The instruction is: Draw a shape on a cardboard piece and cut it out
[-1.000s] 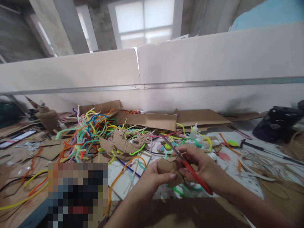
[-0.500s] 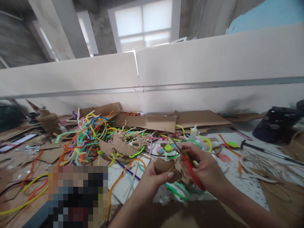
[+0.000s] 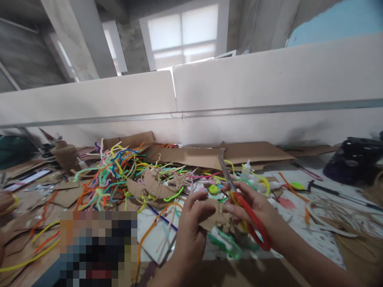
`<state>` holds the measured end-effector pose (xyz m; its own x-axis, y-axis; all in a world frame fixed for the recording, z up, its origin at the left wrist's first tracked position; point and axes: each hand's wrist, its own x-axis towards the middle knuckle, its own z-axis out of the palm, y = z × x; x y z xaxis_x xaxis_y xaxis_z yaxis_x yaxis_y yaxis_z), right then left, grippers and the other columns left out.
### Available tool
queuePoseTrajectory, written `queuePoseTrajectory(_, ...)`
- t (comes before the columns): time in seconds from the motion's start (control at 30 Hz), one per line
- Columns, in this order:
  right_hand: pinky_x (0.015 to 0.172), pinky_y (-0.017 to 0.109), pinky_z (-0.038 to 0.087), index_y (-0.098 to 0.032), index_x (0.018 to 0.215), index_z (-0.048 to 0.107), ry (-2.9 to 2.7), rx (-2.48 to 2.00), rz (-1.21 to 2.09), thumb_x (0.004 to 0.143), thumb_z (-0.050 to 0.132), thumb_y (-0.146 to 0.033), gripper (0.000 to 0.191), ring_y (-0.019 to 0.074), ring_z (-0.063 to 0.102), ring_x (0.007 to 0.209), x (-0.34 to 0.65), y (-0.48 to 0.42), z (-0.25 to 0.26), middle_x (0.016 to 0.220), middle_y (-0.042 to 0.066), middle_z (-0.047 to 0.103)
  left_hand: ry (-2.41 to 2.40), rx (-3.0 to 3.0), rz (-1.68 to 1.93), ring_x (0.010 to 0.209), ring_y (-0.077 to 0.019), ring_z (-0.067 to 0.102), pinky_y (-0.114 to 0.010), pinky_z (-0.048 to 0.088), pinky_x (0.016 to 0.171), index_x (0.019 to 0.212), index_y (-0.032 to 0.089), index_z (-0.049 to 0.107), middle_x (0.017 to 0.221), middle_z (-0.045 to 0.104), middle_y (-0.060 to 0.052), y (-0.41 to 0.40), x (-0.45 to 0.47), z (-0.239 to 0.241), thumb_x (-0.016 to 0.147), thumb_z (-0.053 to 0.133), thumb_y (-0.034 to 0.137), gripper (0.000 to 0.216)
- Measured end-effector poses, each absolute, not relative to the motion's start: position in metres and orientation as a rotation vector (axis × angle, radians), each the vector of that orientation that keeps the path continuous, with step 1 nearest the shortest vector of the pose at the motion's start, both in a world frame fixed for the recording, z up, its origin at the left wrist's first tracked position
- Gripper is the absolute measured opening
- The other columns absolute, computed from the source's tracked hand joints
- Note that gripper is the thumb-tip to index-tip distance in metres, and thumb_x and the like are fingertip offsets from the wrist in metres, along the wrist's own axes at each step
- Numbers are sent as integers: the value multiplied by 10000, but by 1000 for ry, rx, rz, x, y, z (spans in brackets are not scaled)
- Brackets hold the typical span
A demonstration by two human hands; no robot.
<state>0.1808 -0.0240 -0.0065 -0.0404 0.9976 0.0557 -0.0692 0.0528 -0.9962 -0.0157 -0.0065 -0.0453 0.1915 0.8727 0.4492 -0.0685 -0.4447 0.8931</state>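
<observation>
Red-handled scissors (image 3: 253,219) are in my right hand (image 3: 257,207), with their blades pointing up and away. The fingertips of that hand are also at a torn, crumpled piece of brown cardboard (image 3: 217,217); whether they grip it is unclear. My left hand (image 3: 191,223) is just left of the cardboard, its fingers curved and apart, with nothing visible in them. Green strips (image 3: 226,243) lie beneath the cardboard. Beyond my hands are a yellow-green pompom-like piece (image 3: 213,189) and a cardboard crescent (image 3: 155,185) wound with cord.
A tangled heap of coloured pipe cleaners (image 3: 104,175) covers the left-centre. Cardboard sheets (image 3: 191,156) lie along the white partition (image 3: 269,79). A glue bottle (image 3: 246,169) stands behind my right hand. Coiled cord (image 3: 326,211) and a hammer (image 3: 332,189) are right. A pixelated patch hides the lower left.
My left hand has come off the cardboard and turned, its fingers now raised. The scissors have tipped more upright in my right hand. Part of another person's hand shows at the left edge.
</observation>
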Motion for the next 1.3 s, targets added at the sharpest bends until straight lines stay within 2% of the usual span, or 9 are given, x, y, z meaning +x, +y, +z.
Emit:
queuePoseTrajectory(0.27,626,265,539,-256,1148,642,-1154,-985,1343,653,971,-355,602,152,642,658,166,-29,-10,778,-46,676,794,1698,1326,1441,-309,516,-435,394,1188,1124,332,815,1526,598,-73,-14,-16,-40,862,690,90,377)
queuePoseTrajectory(0.33,655,287,562,-265,1156,636,-1204,-1023,1247,681,931,-311,561,187,685,733,170,-27,-10,839,-17,728,805,1493,1350,1390,-290,562,-414,422,1152,1296,339,743,1512,619,-77,-11,-15,-38,873,720,169,455)
queuePoseTrajectory(0.4,681,307,577,-271,1161,627,-1231,-1087,1141,690,910,-289,550,211,708,784,173,-25,-12,874,-1,750,816,1186,1258,1157,-258,685,-372,515,987,1372,305,683,1328,722,-91,-4,-14,-38,894,728,301,480)
queuePoseTrajectory(0.5,708,326,585,-273,1162,618,-1253,-1135,1016,687,907,-306,556,218,713,792,173,-24,-17,859,-6,742,792,913,1018,723,-204,673,-306,507,686,1168,220,755,883,754,-60,5,-10,-44,863,738,535,438)
queuePoseTrajectory(0.57,712,333,587,-273,1166,614,-1283,-1138,1028,691,913,-334,564,220,716,784,169,-26,-21,846,-9,737,758,905,979,653,-179,621,-278,457,630,1009,202,778,795,728,-47,8,-8,-49,742,842,610,491)
queuePoseTrajectory(0.7,752,347,597,-272,1189,614,-1324,-1094,1164,731,925,-426,574,234,726,844,166,-29,-28,913,18,748,759,902,1056,680,-153,587,-252,416,635,910,175,783,812,726,-51,6,-8,-52,531,1003,485,537)
queuePoseTrajectory(0.93,630,307,506,-244,1131,644,-1385,-1092,1315,753,822,-761,665,180,620,683,181,-19,-40,805,-5,630,784,787,1201,684,-162,649,-250,453,611,1045,164,722,866,748,-47,4,-21,-27,686,892,389,456)
queuePoseTrajectory(1.07,585,277,421,-227,1170,660,-1440,-1071,1348,779,822,-740,665,157,562,645,181,-17,-49,783,-20,580,733,775,1241,697,-151,648,-251,475,641,1018,177,699,870,737,-28,2,-24,-21,730,874,363,384)
queuePoseTrajectory(1.3,607,303,430,-235,1152,718,-1533,-1112,1286,764,774,-800,688,183,550,675,180,-21,-49,790,1,579,678,792,1226,758,-175,686,-262,513,670,1049,180,707,948,757,-55,5,-18,-29,680,925,424,493)
